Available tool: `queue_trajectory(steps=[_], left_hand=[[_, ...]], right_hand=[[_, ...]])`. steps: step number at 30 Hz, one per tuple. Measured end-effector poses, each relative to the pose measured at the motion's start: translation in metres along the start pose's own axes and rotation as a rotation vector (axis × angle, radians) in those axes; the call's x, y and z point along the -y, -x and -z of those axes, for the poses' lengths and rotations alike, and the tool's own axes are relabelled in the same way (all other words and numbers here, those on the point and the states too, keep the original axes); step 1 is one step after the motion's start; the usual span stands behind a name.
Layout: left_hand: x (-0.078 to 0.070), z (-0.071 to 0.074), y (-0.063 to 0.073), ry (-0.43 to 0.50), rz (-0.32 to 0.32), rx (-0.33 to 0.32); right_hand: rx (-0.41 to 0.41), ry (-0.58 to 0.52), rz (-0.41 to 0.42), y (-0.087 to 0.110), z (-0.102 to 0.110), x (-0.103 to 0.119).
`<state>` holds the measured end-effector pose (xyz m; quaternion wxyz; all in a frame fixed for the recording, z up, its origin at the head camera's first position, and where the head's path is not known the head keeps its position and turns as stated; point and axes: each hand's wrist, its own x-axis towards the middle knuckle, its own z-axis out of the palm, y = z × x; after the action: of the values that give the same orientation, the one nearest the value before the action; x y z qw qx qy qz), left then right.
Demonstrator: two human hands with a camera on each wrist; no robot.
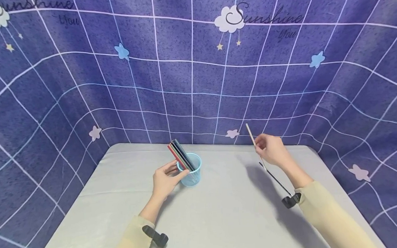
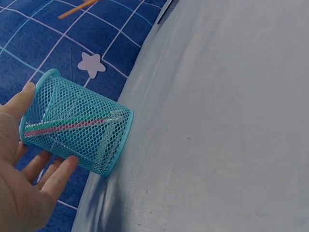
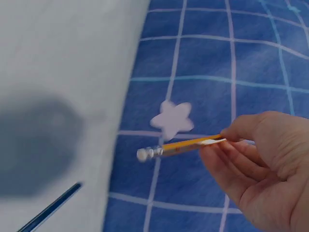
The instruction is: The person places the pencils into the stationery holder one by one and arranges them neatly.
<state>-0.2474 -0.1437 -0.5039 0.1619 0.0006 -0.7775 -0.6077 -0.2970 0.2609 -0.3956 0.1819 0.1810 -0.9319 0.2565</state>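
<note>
A light-blue mesh pencil cup (image 1: 192,179) stands on the table, with several colored pencils (image 1: 180,153) leaning to the left in it. My left hand (image 1: 166,180) grips the cup near its rim, thumb on one side and fingers round the other; red and green pencils show through the mesh (image 2: 79,104) in the left wrist view. Above the table at the right, my right hand (image 1: 272,149) pinches a yellow pencil (image 3: 182,144) between thumb and fingers. Its white eraser end points down toward the table. Below that hand lies a dark pencil (image 1: 277,181).
The table (image 1: 221,210) has a pale grey cloth. Behind it and along both sides hangs a blue curtain (image 1: 177,77) with white grid lines, stars and clouds. Each wrist wears a small black camera mount (image 1: 291,200).
</note>
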Motion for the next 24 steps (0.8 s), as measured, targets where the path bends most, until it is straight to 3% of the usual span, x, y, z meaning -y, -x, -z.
queue_trajectory(steps=[9,14,24], left_hand=[[0.005,0.000,-0.001,-0.016,-0.016,-0.010],[0.003,0.001,-0.002,-0.018,-0.021,-0.002],[0.001,-0.001,-0.001,-0.022,-0.006,0.005]], right_hand=[[-0.104,-0.220,0.070,-0.030,-0.004,0.061],[-0.108,-0.343,0.143,-0.039,-0.010,0.089],[-0.112,-0.406,0.182,-0.053,-0.034,0.125]])
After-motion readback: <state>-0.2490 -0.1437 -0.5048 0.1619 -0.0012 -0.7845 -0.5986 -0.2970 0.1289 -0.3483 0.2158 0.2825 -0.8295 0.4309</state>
